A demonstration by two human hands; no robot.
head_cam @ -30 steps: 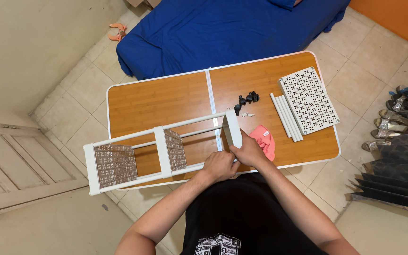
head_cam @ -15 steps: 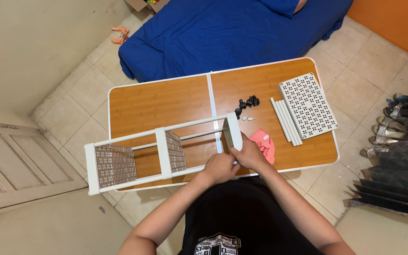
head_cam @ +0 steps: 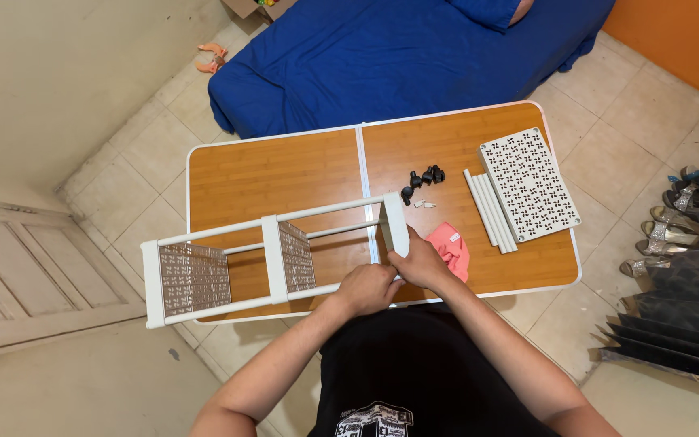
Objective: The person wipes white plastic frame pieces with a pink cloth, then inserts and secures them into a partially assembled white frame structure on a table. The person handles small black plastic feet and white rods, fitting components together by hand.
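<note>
White shelf rack [head_cam: 273, 255], half built, lies on its side along the near edge of the worktop [head_cam: 301, 174], its far end sticking out past the worktop's left edge over the tiled floor [head_cam: 135, 174]. From the head view it shows three white end panels joined by thin white tubes, with two patterned shelf plates between them.

Both hands meet at the rack's right end, near the middle of the worktop's near edge. The left hand [head_cam: 367, 289] is curled closed around the lower tube just beside the right end panel. The right hand [head_cam: 421, 263] is closed over the lower corner of that same panel, fingers wrapped on its edge. The two hands touch each other.

Just beside the right hand lies a pink cloth [head_cam: 451, 247], partly tucked under the wrist. Towards the middle of the right half of the worktop sit a cluster of small black caps [head_cam: 422, 178] and a few tiny white pieces [head_cam: 422, 204]. Near the right edge lie a bundle of loose white tubes [head_cam: 489, 209], side by side, and touching them a spare patterned shelf plate [head_cam: 529, 183].

Beyond the far edge stands a bed with a blue cover [head_cam: 398, 57]. Shoes [head_cam: 685, 214] are lined up on the floor to the right.
</note>
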